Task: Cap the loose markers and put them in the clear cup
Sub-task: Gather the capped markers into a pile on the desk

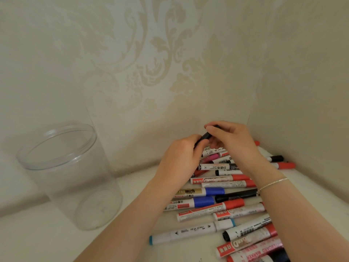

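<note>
Both hands meet above a pile of markers [222, 195] lying on the white surface. My left hand [181, 157] grips the lower end of a black marker [204, 136]. My right hand [230, 137] curls its fingers round the upper end of that same marker; whether that end is a cap I cannot tell. The clear cup [71, 178] stands upright at the left, with nothing visible inside. The pile holds several red, blue, black and pink capped markers, partly hidden under my forearms.
Patterned beige walls [132, 72] close in behind and to the right, forming a corner just past the pile. A bracelet [273, 183] is on my right wrist. Bare white surface [132, 186] lies between the cup and the markers.
</note>
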Motion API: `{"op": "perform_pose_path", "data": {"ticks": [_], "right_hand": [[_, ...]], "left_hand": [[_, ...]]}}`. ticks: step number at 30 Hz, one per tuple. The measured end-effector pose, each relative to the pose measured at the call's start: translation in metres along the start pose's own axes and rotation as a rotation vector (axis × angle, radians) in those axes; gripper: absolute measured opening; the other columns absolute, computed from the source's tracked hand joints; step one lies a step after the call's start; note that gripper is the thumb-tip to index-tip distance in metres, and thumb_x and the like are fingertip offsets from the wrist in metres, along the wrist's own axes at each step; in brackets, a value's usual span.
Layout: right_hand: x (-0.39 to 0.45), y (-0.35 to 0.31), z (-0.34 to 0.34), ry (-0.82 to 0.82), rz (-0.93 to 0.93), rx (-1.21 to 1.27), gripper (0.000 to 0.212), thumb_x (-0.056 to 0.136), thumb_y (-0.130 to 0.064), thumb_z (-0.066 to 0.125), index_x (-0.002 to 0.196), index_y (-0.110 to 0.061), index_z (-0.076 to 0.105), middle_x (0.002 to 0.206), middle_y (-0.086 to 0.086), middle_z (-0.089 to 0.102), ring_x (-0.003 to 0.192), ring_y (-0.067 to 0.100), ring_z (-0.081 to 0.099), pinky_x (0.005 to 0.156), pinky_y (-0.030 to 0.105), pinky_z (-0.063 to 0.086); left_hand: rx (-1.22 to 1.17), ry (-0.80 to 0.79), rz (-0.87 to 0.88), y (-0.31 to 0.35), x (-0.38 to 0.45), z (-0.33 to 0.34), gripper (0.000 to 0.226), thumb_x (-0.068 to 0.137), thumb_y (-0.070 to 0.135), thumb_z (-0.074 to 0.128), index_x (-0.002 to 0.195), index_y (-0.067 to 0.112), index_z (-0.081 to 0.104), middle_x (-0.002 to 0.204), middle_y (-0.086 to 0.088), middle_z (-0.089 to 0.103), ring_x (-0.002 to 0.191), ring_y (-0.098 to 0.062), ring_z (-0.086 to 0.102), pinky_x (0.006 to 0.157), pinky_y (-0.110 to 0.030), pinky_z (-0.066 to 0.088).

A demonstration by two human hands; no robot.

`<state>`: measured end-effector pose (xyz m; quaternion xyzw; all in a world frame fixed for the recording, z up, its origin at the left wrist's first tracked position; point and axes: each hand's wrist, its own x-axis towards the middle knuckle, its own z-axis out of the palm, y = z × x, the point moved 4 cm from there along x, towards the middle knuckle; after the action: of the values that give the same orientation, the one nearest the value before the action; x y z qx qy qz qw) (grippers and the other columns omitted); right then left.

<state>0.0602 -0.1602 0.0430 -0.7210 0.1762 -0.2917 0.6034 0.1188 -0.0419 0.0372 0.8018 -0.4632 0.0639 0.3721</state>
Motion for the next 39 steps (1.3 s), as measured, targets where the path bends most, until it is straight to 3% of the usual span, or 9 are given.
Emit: {"op": "perform_pose_path", "data": {"ticks": [4,8,11,17,24,29,34,37,39], "right_hand": [[0.002,-0.002,-0.002,0.082,0.044,-0.094,0.018,0.093,-0.022,0.055,0.093,-0.013,0.071,0.075,0.009,0.065,0.058,0.010,0.055,0.061,0.023,0.049],[0.006,-0.011,-0.007,0.237,-0.002,-0.197,0.025,0.095,-0.029,0.049,0.090,-0.013,0.068,0.087,0.013,0.066,0.076,0.018,0.055,0.081,0.042,0.050],[0.009,-0.014,-0.009,0.237,0.013,-0.237,0.026,0.094,-0.027,0.050,0.088,-0.010,0.069,0.095,0.023,0.066,0.076,0.021,0.053,0.086,0.049,0.048],[0.011,-0.007,-0.024,0.244,0.054,-0.237,0.020,0.093,-0.022,0.051,0.088,-0.015,0.069,0.082,0.004,0.064,0.079,0.020,0.058,0.086,0.043,0.050],[0.004,-0.003,-0.071,0.249,0.112,-0.351,0.018,0.092,-0.012,0.051,0.093,-0.020,0.067,0.089,-0.002,0.065,0.093,0.021,0.062,0.092,0.040,0.051],[-0.014,-0.001,-0.092,0.251,0.175,-0.467,0.025,0.088,-0.006,0.049,0.097,-0.021,0.067,0.108,0.006,0.065,0.101,0.023,0.060,0.092,0.041,0.050],[-0.033,0.007,-0.098,0.219,0.256,-0.489,0.026,0.089,-0.004,0.047,0.104,-0.013,0.066,0.094,0.006,0.064,0.083,0.020,0.060,0.081,0.037,0.052],[-0.044,0.010,-0.097,0.155,0.322,-0.490,0.025,0.090,-0.006,0.049,0.110,-0.007,0.063,0.086,0.005,0.061,0.079,0.018,0.058,0.083,0.038,0.052],[-0.053,0.011,-0.091,0.072,0.390,-0.267,0.024,0.092,-0.017,0.056,0.113,-0.007,0.060,0.094,0.009,0.063,0.086,0.018,0.061,0.082,0.033,0.054]], "left_hand": [[0.023,-0.050,-0.059,0.001,0.002,0.006,0.028,0.101,0.035,0.038,0.108,0.017,0.060,0.070,0.003,0.060,0.055,-0.011,0.053,0.051,-0.028,0.042],[0.017,-0.114,-0.110,-0.002,0.001,0.012,0.028,0.103,0.029,0.034,0.112,0.017,0.057,0.076,0.002,0.060,0.057,-0.010,0.052,0.051,-0.025,0.037],[0.007,-0.160,-0.123,-0.010,0.001,0.014,0.031,0.101,0.020,0.035,0.127,0.018,0.053,0.097,-0.002,0.062,0.071,-0.012,0.057,0.060,-0.026,0.044],[0.056,-0.217,-0.149,-0.026,-0.002,0.021,0.037,0.099,0.014,0.042,0.134,0.021,0.050,0.127,-0.002,0.057,0.110,-0.016,0.055,0.093,-0.029,0.046],[0.068,-0.233,-0.079,-0.019,-0.006,0.028,0.034,0.096,0.022,0.049,0.130,0.022,0.052,0.117,0.001,0.056,0.099,-0.012,0.054,0.082,-0.022,0.042],[0.213,-0.243,0.058,-0.004,-0.008,0.043,0.037,0.090,0.024,0.058,0.127,0.019,0.055,0.120,0.001,0.057,0.109,-0.015,0.050,0.091,-0.028,0.044],[0.342,-0.326,0.063,0.008,0.000,0.045,0.023,0.091,0.019,0.055,0.113,0.014,0.063,0.106,-0.004,0.058,0.097,-0.018,0.052,0.076,-0.027,0.041],[0.200,-0.348,-0.055,0.013,0.003,0.034,0.017,0.095,0.023,0.052,0.106,0.016,0.063,0.099,-0.003,0.059,0.084,-0.014,0.054,0.072,-0.027,0.043],[-0.058,-0.398,-0.148,0.020,0.002,0.029,0.010,0.095,0.025,0.054,0.099,0.021,0.063,0.095,-0.009,0.067,0.080,-0.017,0.061,0.074,-0.032,0.047]]}}
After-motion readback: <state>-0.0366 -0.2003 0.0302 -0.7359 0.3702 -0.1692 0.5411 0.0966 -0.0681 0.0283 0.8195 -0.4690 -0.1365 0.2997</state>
